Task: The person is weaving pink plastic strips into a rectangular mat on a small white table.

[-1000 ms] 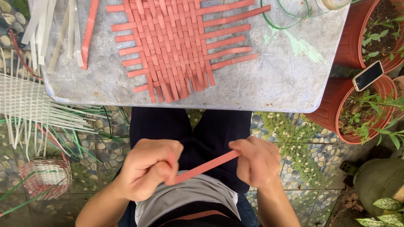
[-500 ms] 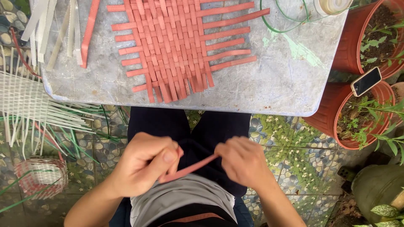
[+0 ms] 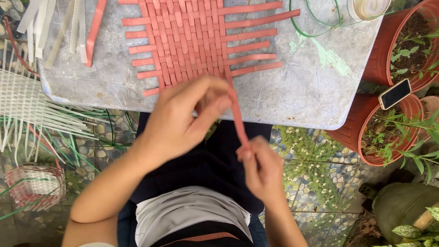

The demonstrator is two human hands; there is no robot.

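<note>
A red plastic strip point(image 3: 238, 120) runs nearly upright between my two hands, above my lap. My left hand point(image 3: 183, 119) pinches its upper end near the table's front edge. My right hand point(image 3: 261, 170) grips its lower end. Just beyond them, a woven mat of red strips point(image 3: 192, 41) lies flat on the grey table point(image 3: 315, 82), with loose strip ends sticking out on all sides.
White strips point(image 3: 68, 23) and one loose red strip point(image 3: 94, 29) lie at the table's left. A white woven piece point(image 3: 27, 105) and a small basket point(image 3: 34, 185) sit on the pebbled floor. At right stand terracotta plant pots point(image 3: 379, 132), one bearing a phone point(image 3: 395, 93).
Both hands rose from my lap toward the table edge. The red strip turned from almost level to nearly upright, its upper end now close to the mat.
</note>
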